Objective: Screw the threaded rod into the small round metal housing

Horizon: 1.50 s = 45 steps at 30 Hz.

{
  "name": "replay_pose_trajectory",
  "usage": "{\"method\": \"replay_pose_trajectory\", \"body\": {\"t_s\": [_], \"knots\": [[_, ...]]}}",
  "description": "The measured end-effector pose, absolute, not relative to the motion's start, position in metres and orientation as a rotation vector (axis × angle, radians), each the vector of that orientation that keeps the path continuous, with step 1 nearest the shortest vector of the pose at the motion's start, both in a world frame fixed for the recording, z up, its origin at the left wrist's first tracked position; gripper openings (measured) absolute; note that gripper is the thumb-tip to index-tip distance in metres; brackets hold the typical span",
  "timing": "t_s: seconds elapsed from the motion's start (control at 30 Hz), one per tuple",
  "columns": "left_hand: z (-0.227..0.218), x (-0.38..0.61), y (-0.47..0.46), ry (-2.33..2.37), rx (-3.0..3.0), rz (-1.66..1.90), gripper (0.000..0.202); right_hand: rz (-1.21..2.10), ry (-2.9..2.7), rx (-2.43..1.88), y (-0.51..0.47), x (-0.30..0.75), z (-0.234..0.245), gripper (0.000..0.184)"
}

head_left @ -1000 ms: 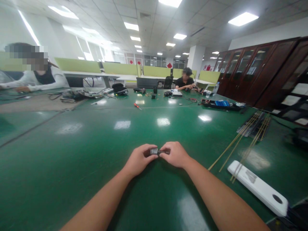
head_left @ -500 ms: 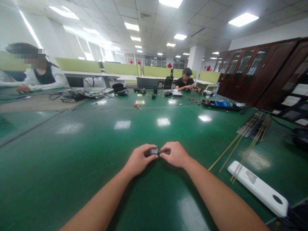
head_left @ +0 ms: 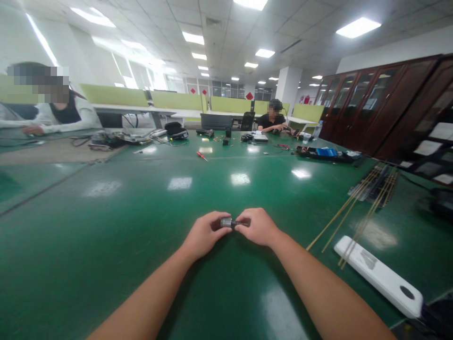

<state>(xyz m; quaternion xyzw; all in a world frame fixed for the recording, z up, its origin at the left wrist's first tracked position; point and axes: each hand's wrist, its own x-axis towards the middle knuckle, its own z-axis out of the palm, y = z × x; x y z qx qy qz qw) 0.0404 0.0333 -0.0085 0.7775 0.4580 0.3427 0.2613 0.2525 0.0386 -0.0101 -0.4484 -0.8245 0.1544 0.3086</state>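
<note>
Low over the green table, my left hand pinches a small silver metal cylinder that looks like a little motor. Its thumb lies along the near side and its fingers along the far side. From the cylinder's right end runs a thin dark shaft-like part. My right hand closes thumb and fingertips on that part, and a bit of it shows between them. Both hands are nearly fingertip to fingertip. Whether the two parts are joined I cannot tell.
On the right lie a long white device and several thin yellowish rods. A red screwdriver lies farther off. Beyond it are a black case and a tray with blue items. Two people sit across the table, one left, one farther back.
</note>
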Motion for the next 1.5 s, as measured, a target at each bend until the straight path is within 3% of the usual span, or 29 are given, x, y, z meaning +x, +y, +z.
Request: {"method": "replay_pose_trajectory", "body": {"t_s": [1.5], "knots": [[-0.0112,0.0388,0.0352,1.276,2.059,0.962,0.032,0.423,-2.146,-1.208,0.0401,0.2585,-0.0081,0.013]]}}
